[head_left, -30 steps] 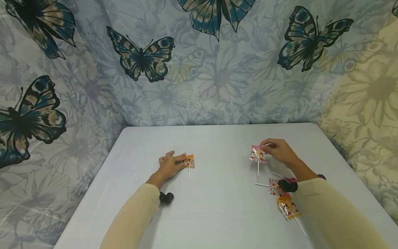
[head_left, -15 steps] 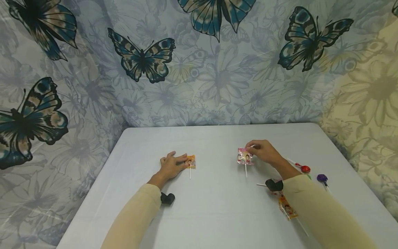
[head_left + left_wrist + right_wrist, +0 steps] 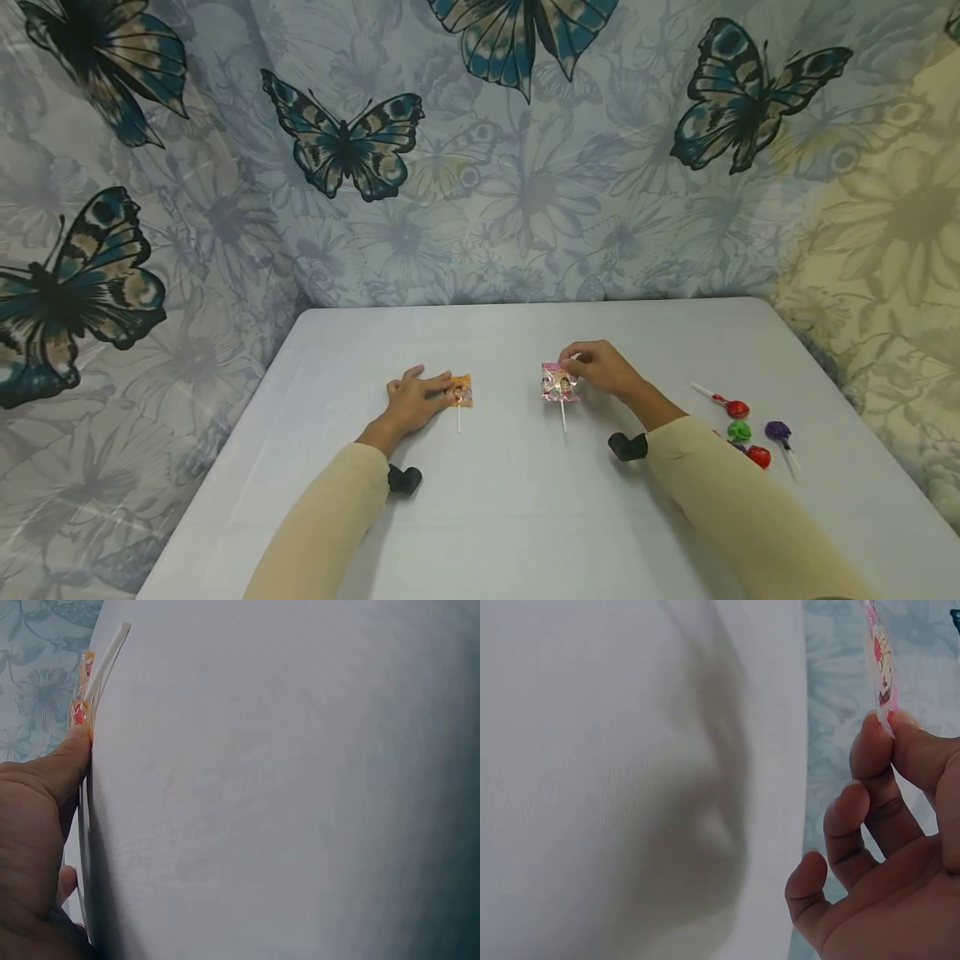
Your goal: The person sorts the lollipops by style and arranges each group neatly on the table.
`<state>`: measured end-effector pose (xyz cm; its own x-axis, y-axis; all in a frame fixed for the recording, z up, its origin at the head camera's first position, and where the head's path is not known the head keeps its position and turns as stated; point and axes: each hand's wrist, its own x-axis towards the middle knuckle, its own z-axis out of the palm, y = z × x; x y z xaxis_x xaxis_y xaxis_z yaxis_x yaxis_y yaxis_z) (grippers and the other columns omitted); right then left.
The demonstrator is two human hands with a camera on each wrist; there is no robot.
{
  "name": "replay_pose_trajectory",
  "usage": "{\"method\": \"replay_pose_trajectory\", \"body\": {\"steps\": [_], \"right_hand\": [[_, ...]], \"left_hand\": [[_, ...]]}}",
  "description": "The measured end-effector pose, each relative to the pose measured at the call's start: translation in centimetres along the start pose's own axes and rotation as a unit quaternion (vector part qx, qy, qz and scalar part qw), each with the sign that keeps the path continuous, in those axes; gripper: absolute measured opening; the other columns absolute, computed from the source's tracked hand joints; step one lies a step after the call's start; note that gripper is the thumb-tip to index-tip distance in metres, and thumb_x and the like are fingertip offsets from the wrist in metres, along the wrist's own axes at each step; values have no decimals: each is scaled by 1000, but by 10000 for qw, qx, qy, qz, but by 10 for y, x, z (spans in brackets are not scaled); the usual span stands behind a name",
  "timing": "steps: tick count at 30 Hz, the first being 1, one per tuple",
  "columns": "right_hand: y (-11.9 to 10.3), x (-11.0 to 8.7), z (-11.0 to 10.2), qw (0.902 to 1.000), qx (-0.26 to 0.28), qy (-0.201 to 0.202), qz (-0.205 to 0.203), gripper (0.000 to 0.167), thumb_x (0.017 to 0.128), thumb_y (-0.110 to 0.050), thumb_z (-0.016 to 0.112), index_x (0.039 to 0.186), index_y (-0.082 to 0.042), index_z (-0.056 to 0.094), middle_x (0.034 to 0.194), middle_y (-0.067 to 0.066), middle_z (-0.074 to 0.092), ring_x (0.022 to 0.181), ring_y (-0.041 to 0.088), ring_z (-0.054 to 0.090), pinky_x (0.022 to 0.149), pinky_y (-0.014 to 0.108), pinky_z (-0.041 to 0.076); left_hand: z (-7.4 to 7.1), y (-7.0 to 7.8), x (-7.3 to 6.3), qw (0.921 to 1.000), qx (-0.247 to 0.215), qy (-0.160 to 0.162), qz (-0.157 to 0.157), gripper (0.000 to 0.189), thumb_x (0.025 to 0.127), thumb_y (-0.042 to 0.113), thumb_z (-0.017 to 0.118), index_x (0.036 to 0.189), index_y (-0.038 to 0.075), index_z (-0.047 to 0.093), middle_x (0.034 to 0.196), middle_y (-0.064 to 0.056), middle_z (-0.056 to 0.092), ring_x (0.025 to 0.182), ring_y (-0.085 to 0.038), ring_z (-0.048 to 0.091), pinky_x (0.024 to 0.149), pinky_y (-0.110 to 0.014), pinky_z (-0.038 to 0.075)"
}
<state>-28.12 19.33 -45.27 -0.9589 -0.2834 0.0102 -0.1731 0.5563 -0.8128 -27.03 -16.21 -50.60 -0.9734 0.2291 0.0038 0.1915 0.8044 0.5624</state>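
My left hand (image 3: 415, 402) rests low at the table's left-middle, thumb and index finger pinching the left edge of an orange-wrapped lollipop (image 3: 462, 392). The lollipop's white stick points toward me. In the left wrist view the thumb tip overlaps the orange wrapper (image 3: 81, 712). My right hand (image 3: 600, 367), right of centre, pinches a pink-wrapped lollipop (image 3: 558, 383) by its upper corner between thumb and index finger, stick hanging down. Seen from the right wrist, the other fingers (image 3: 847, 810) curl loosely below the pinch, and the hand's shadow falls on the white surface.
Loose lollipops lie at the right of the white table (image 3: 495, 508): a red one (image 3: 737, 409), a green one (image 3: 739, 431), a purple one (image 3: 777, 430) and another red one (image 3: 759, 456). My right sleeve (image 3: 735, 500) hides part of this group. A butterfly-print cloth (image 3: 525, 183) hangs behind.
My right hand has carried the pink-wrapped lollipop leftward, nearer the orange one. Its sleeve now covers the wrapped lollipops and uncovers the red, green and purple ones. My left hand stays put.
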Motion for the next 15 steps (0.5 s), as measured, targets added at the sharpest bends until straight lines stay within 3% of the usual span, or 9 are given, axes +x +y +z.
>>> {"method": "replay_pose_trajectory", "body": {"steps": [9, 15], "right_hand": [[-1, 11, 21, 9998, 162, -77, -2, 10, 94, -11, 63, 97, -6, 72, 96, 8, 67, 79, 21, 60, 69, 35, 46], [-3, 19, 35, 9997, 165, -142, 87, 9, 95, -12, 63, 95, -9, 72, 102, 9, 65, 81, 23, 58, 62, 34, 45]], "left_hand": [[1, 1, -1, 9999, -79, -78, -90, 40, 90, 39, 68, 126, 22, 65, 138, 18, 48, 142, -23, 18, 105, -49, 5], [-1, 1, -1, 10000, -19, 16, 42, 40, 89, 38, 68, 125, 20, 66, 137, 16, 50, 141, -25, 20, 105, -51, 7]]}}
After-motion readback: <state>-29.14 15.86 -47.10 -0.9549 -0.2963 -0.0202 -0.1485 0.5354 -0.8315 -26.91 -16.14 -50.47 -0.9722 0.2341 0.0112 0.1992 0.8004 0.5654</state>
